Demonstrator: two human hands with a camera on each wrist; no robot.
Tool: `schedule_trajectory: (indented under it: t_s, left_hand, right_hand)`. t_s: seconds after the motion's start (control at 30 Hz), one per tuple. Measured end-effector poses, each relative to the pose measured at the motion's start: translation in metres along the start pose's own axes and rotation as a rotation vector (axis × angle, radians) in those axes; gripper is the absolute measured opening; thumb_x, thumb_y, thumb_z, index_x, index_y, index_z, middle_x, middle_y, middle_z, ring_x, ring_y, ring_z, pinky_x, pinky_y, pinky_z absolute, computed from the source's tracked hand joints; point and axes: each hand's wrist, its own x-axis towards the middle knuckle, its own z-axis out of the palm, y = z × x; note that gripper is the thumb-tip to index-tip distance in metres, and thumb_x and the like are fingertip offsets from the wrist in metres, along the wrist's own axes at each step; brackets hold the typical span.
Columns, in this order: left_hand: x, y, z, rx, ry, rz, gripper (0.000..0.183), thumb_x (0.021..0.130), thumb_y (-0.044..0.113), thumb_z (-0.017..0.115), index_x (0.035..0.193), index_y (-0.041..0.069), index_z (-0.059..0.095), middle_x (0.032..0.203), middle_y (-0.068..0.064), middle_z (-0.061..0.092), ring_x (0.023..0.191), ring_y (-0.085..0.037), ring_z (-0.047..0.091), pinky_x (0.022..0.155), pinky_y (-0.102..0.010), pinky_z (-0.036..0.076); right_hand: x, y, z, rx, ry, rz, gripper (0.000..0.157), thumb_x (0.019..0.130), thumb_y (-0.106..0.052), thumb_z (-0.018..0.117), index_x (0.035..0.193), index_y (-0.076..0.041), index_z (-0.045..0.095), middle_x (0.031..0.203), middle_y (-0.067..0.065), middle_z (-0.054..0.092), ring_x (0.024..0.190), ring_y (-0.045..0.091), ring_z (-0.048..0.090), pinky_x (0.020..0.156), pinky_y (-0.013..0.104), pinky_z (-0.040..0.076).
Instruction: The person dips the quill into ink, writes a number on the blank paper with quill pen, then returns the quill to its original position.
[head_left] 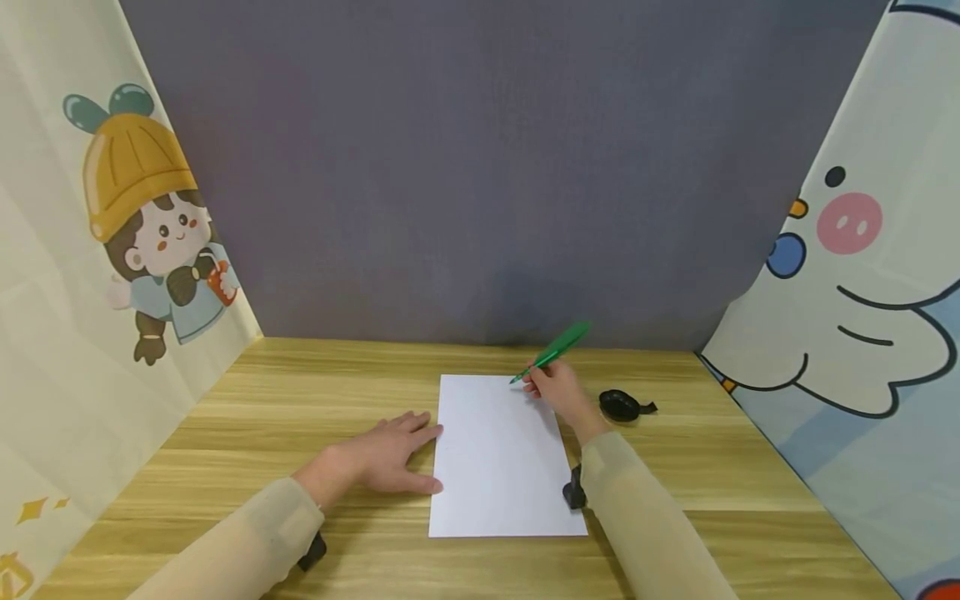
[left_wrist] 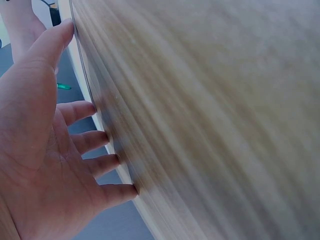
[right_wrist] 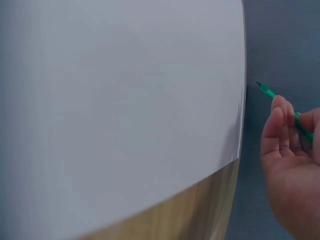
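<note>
A blank white sheet of paper (head_left: 498, 467) lies upright-on to me on the wooden table. At its left edge my left hand (head_left: 390, 458) is spread flat, its thumb and index fingertips right at the border; in the left wrist view its fingers (left_wrist: 97, 140) touch the wood. My right hand (head_left: 557, 388) is over the sheet's top right corner and pinches a green pen (head_left: 561, 343) with a broad leaf-shaped upper end. The pen's dark tip (right_wrist: 259, 83) points left, close over the paper's upper part.
Right of the sheet, a small black oval dish-like object (head_left: 619, 406) with a short tail lies on the table (head_left: 322, 383). A grey panel (head_left: 480, 183) rises behind the table's far edge. Printed cloths with cartoon figures hang on the left (head_left: 45, 250) and right (head_left: 915, 167).
</note>
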Motion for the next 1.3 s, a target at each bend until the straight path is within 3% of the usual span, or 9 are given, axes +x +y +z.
schedule_trajectory:
  t_s: [1.3]
  left_hand:
    - [0.0006, 0.0021, 0.0008, 0.004, 0.008, 0.000, 0.099, 0.097, 0.073, 0.069, 0.173, 0.017, 0.037, 0.182, -0.017, 0.025, 0.169, -0.044, 0.022, 0.135, -0.069, 0.022]
  right_hand:
    - [0.0101, 0.0050, 0.0027, -0.104, -0.007, 0.026, 0.037, 0.116, -0.011, 0.049, 0.144, 0.010, 0.062, 0.117, 0.025, 0.076, 0.093, 0.022, 0.076, 0.080, 0.031, 0.064]
